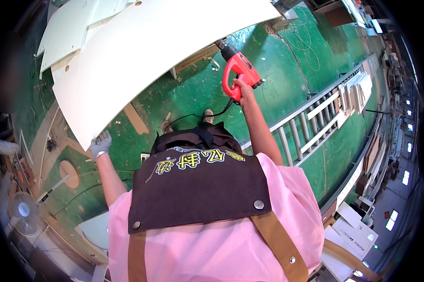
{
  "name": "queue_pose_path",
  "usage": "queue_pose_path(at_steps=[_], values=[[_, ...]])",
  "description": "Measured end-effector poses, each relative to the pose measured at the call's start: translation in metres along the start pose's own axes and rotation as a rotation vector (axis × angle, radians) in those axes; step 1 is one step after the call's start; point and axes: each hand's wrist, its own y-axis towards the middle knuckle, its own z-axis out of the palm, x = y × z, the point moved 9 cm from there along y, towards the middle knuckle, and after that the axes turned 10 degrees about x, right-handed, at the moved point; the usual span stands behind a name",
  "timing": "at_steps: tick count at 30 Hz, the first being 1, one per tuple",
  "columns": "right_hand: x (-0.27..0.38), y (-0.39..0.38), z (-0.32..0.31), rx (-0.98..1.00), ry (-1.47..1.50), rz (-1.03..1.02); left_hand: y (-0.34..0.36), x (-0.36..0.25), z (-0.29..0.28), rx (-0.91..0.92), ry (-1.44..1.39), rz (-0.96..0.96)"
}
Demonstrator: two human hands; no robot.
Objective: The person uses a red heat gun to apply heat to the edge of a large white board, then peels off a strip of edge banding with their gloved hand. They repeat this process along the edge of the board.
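Note:
A large white board (141,51) with a curved edge spreads across the upper left in front of me. My left hand (100,144), in a grey glove, is at the board's near corner, its fingers closed on the edge; the thumb is hard to make out. In my bare right hand (241,90) is a red heat gun (242,67), held by its handle. Its dark nozzle points up and left at the board's far edge, very near or against it. A black cord (223,110) runs from the handle down toward my feet.
To the right stands a metal roller conveyor (296,136) with a stack of white panels (354,94) on its far end. Other white panels (64,37) lie at the upper left. On the green floor are a cardboard strip (136,118) and scraps. A fan (24,211) is at the lower left.

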Motion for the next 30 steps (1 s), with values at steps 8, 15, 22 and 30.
queue_pose_path(at_steps=[8,15,22,30], values=[[-0.020,-0.017,0.011,-0.001,0.018,0.026,0.001,0.002,0.000,-0.005,-0.029,0.002],[-0.045,-0.028,0.023,0.036,0.027,0.081,0.006,0.001,-0.002,0.001,-0.041,0.005],[-0.054,-0.034,0.033,0.035,0.029,0.088,0.006,-0.002,-0.003,-0.002,-0.047,0.013],[-0.020,0.001,0.015,-0.004,0.036,0.003,0.015,-0.008,-0.012,-0.003,-0.042,0.012]])
